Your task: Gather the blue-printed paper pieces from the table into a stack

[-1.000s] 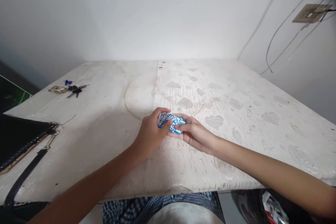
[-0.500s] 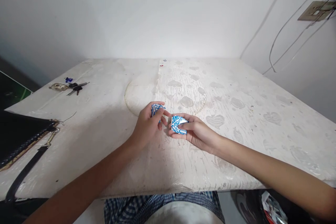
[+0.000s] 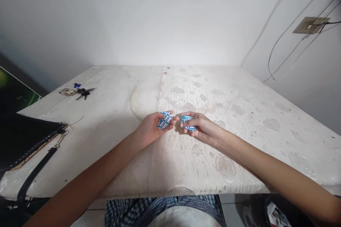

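Note:
My left hand (image 3: 151,126) is closed round a bunch of small white pieces with blue outlines (image 3: 165,120), which look like flat cut-outs or cards. Its thumb lies behind them and the fingertips point to the right. A second bunch of the same blue-and-white pieces (image 3: 188,123) is pinched in my right hand (image 3: 204,126), thumb on top. Only a small gap parts the two hands, just above the table (image 3: 106,170). What is printed on the pieces is too small to read.
Keys with a fob (image 3: 84,92) lie at the back left beside a small blue item (image 3: 77,85). A black bag with a strap (image 3: 34,142) rests on the left edge. One tiny blue-outlined piece (image 3: 168,67) and a red bit (image 3: 165,73) lie near the wall. Cables hang from a socket (image 3: 309,25).
The view has tilted up slightly. My hands have moved a little apart, and the left hand has turned so that more of its bunch shows. Both still hold their pieces.

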{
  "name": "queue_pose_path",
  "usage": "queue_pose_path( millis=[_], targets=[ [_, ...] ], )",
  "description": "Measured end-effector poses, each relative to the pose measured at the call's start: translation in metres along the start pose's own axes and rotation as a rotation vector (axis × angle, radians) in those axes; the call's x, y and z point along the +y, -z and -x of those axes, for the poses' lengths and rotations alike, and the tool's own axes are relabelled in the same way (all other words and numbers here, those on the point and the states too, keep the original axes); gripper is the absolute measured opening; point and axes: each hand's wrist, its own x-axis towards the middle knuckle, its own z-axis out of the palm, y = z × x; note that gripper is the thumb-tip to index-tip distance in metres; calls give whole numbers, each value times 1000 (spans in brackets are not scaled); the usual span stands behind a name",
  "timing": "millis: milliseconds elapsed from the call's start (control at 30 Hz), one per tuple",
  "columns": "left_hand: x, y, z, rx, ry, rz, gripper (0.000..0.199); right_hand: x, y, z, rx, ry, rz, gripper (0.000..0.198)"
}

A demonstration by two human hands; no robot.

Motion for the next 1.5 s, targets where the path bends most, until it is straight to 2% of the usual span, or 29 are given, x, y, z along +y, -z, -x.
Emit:
queue_pose_path(
  millis=[133, 167, 300, 400, 500, 600, 700, 867, 1067, 1167, 1233, 1333, 1500],
  targets=[
    [21, -7, -2, 1, -78, -147, 11, -42, -7, -8, 81, 54, 188, 25],
    [31, -10, -3, 53, -134, -297, 11, -57, -11, -11, 96, 80, 249, 23],
    [87, -18, -8, 238, -299, -569, 7, -118, -35, -29, 128, 235, 487, 23],
    [131, -24, -11, 363, -378, -787, 6, -154, -55, -43, 129, 286, 748, 27],
    [164, -29, -13, 472, -387, -982, 7, -177, -75, -54, 163, 307, 1019, 37],
    [184, -35, -17, 558, -380, -1098, 11, -189, -93, -63, 262, 323, 1249, 44],
    [195, -44, -22, 590, -387, -1177, 8, -196, -105, -70, 320, 363, 1374, 35],
    [205, -66, -26, 621, -475, -1285, 8, -207, -108, -77, 307, 468, 1476, 20],
    [214, -90, -24, 652, -662, -1388, 18, -220, -101, -80, 363, 536, 1517, 40],
    [217, -95, -25, 678, -720, -1428, 10, -224, -102, -78, 425, 574, 1554, 41],
    [219, -95, -26, 703, -747, -1468, 5, -226, -104, -76, 443, 583, 1591, 29],
    [219, -95, -26, 756, -769, -1517, 11, -228, -109, -75, 457, 594, 1643, 17],
    [218, -97, -25, 776, -761, -1512, 19, -229, -109, -76, 486, 624, 1688, 30]
  ],
)
